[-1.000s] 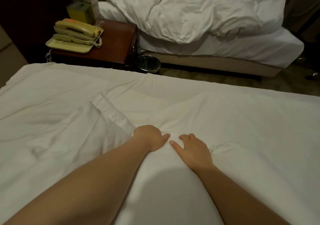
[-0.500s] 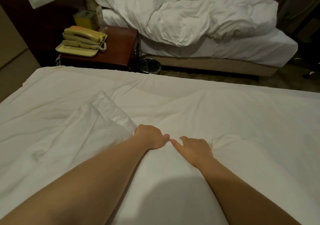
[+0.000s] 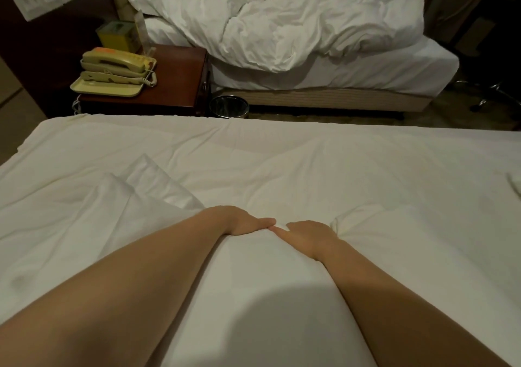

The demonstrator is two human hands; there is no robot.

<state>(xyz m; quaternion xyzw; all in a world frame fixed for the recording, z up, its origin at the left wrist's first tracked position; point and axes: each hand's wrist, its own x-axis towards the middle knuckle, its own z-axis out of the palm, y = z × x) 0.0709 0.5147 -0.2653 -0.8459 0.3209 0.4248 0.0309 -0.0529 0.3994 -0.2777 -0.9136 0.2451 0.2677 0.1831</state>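
Duvet [image 3: 310, 169] spread flat across lower half of frame, bunched into a ridge at lower centre. Left hand [image 3: 242, 221] and right hand [image 3: 308, 235] side by side, thumbs touching, fingers curled into the cloth, probably gripping to drag it smooth and even.

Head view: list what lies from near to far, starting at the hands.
Left hand and right hand gripping the white sheet → waste bin on the floor → telephone on the nightstand → crumpled duvet on the far bed.
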